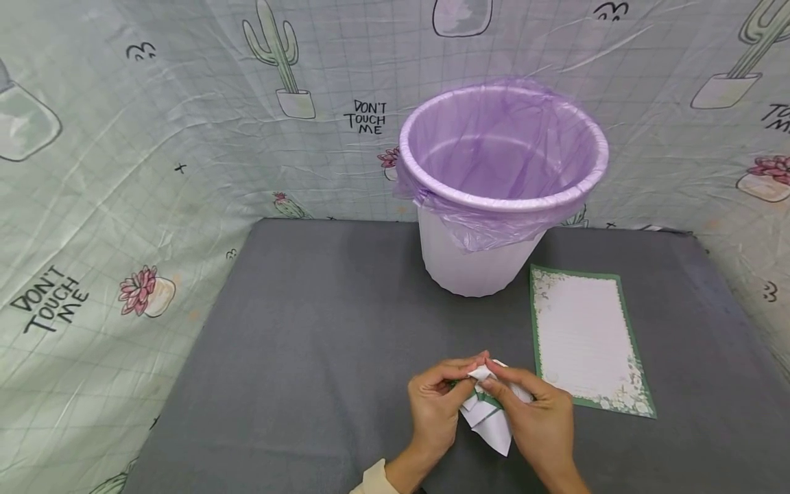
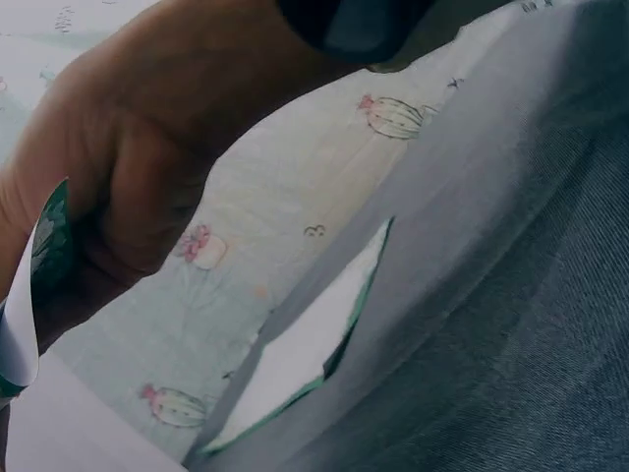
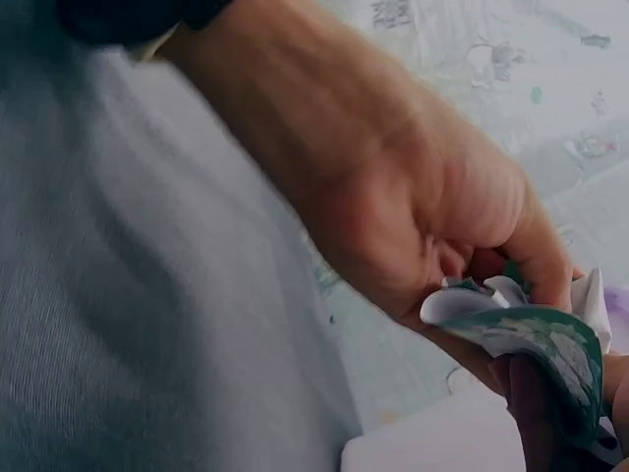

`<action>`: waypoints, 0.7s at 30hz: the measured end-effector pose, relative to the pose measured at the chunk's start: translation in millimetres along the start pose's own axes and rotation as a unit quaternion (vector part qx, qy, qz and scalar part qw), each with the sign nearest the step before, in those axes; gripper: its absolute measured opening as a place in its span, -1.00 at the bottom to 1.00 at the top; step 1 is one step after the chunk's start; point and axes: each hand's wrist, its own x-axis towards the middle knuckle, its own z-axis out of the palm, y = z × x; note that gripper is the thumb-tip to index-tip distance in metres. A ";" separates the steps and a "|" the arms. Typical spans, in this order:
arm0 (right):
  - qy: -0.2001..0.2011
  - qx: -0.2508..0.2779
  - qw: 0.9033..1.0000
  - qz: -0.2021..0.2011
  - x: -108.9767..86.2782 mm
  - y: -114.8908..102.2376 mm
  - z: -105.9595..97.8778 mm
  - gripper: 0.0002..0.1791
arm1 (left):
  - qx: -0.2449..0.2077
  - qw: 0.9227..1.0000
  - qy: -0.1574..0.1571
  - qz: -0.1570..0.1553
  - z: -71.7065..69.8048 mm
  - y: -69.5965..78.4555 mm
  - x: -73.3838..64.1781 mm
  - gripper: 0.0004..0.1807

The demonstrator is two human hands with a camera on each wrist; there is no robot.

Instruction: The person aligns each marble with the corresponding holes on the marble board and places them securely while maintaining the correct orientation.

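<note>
Near the front of the table, both hands grip one crumpled sheet of paper [image 1: 494,429], white with a green floral edge. My left hand [image 1: 435,405] pinches its upper left part between thumb and fingers. From the other side my right hand [image 1: 540,415] holds it, thumb and fingertips close to those of the left. A folded point of the paper hangs down between the palms. In the right wrist view, the sheet's curled green border [image 3: 550,344] shows beside the right fingers. Only a strip of the paper [image 2: 25,315] appears in the left wrist view.
A flat sheet of writing paper [image 1: 583,336] with a green floral border lies right of the hands. Behind them stands a white waste bin [image 1: 475,264] lined with a purple bag [image 1: 487,230]. Cactus-print cloth [image 1: 204,137] hangs around the grey tabletop [image 1: 308,329].
</note>
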 end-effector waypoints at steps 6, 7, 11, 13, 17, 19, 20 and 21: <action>0.007 -0.004 1.000 -0.024 2.3 7.7 -1.4 -0.66 | 0.063 0.996 -0.060 0.001 -2.4 5.9 3.2 -0.73; 0.008 -0.005 1.000 -0.028 2.8 8.8 -1.8 -0.66 | 0.072 0.995 -0.074 -0.003 -2.9 8.2 4.3 -0.72; 0.006 -0.024 0.998 -0.050 5.8 4.0 -2.1 -0.67 | 0.104 0.988 -0.098 -0.052 -3.1 19.0 9.2 -0.77; -0.005 -0.048 0.996 -0.070 7.4 -2.5 -2.0 -0.67 | 0.135 0.983 -0.095 -0.082 -3.2 24.8 12.0 -0.80; -0.056 -0.072 0.991 -0.098 8.7 -7.2 -4.8 -0.56 | 0.223 0.965 -0.105 -0.093 -4.8 35.7 18.8 -0.79; -0.088 -0.062 0.992 -0.060 7.6 -9.9 -8.0 -0.47 | 0.245 0.959 -0.117 -0.081 -5.7 39.9 21.6 -0.75; -0.102 -0.061 0.992 -0.035 6.7 -11.7 -9.8 -0.44 | 0.248 0.958 -0.122 -0.074 -5.7 41.5 23.0 -0.72; -0.111 -0.060 0.992 -0.008 5.8 -12.9 -11.2 -0.42 | 0.242 0.960 -0.126 -0.069 -5.7 42.8 24.0 -0.71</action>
